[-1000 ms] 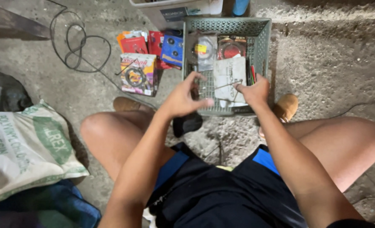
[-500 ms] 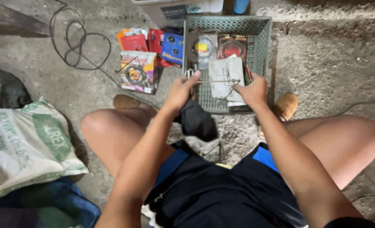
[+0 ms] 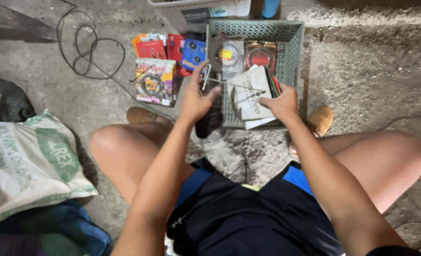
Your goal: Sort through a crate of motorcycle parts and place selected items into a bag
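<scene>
Head view: left hand (image 3: 196, 97) pinches a thin metal rod (image 3: 234, 85) over the grey basket (image 3: 293, 52); its long axis runs rightward toward the right hand (image 3: 279, 103), whose fingers curl together just below the far end

A basket (image 3: 293, 52) stands on the floor (image 3: 362, 80) in the upper middle of the frame, just beyond the person's knees. In it lie packets (image 3: 239, 54) toward the far wall and a folded paper (image 3: 251, 97) toward the near edge. The left hand (image 3: 196, 97) is at the basket's left rim, touching a thin metal rod (image 3: 229, 84) that reaches across to the paper; the right hand (image 3: 279, 102) rests on the paper's right side. Left of the basket, boxed packages (image 3: 156, 80) lie on the floor, and farther left a coiled cable (image 3: 84, 52). A sack (image 3: 28, 163) lies at the lower left. A box (image 3: 196, 14) stands behind the basket at the top edge.
</scene>
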